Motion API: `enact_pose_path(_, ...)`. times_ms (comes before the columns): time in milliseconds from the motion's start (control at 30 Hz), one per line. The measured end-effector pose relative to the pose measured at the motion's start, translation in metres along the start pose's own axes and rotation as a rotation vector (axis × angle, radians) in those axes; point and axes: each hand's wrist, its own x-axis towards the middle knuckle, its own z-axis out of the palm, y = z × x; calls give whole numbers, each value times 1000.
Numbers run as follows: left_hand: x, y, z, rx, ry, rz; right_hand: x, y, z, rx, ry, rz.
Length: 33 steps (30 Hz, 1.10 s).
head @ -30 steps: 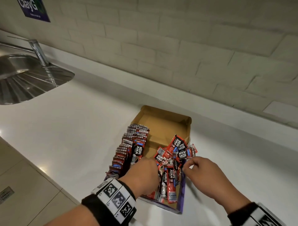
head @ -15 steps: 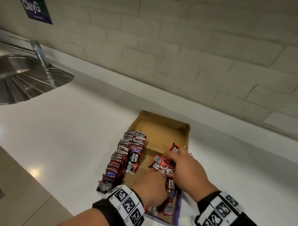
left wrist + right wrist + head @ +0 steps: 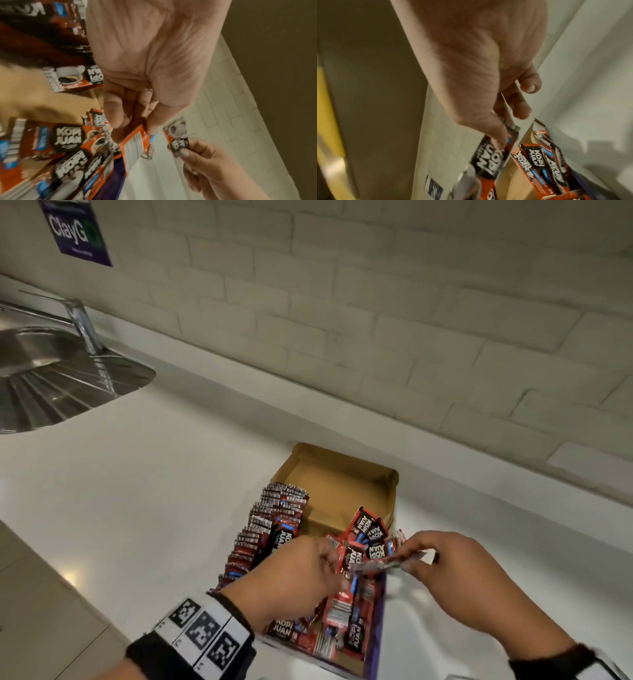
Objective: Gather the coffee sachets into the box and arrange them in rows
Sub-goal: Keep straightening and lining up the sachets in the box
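The cardboard box [image 3: 346, 484] is sitting on the white counter [image 3: 154, 491], a neat sachet row [image 3: 270, 525] lining its nine o'clock wall and loose sachets [image 3: 346, 611] crowding its five o'clock corner. The left hand [image 3: 291, 580] is pinching one sachet [image 3: 137, 143]; the right hand [image 3: 462, 577], at three o'clock, is pinching another [image 3: 489, 155].

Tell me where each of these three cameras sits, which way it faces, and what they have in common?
Head: worn on the head, looks down at the box on the counter; both hands and wristbands show.
Left wrist: looks along the left hand, which pinches a sachet.
Right wrist: looks along the right hand, which pinches another sachet.
Shared: both wrist views show loose sachets in the box.
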Motion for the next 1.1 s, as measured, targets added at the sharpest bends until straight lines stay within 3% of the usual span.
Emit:
enact_pose_path(133, -8, 4, -10, -87, 109, 111, -19, 0, -4, 598, -28, 184)
enact_pose_path(267, -22, 13, -14, -46, 224, 254, -24, -3, 4, 913, -18, 279)
enact_pose_path(367, -26, 14, -12, -184, 218, 287, -26, -3, 12, 1060, -31, 285)
enact_pose_path(467, -29, 16, -8, -357, 215, 317, -29, -6, 18, 1087, -78, 269)
enact_pose_path(533, -29, 16, -9, -342, 262, 333, -29, -10, 20, 1124, -97, 264)
enact_pose_path(667, -23, 5, -9, -343, 232, 317, -28, -15, 27, 1178, -107, 276)
enact_pose_path(933, -24, 4, -10, -375, 297, 329, -27, -12, 26, 918, -65, 262)
enact_pose_path(1100, -19, 2, -7, -459, 250, 351, -29, -6, 27, 809, 2, 236)
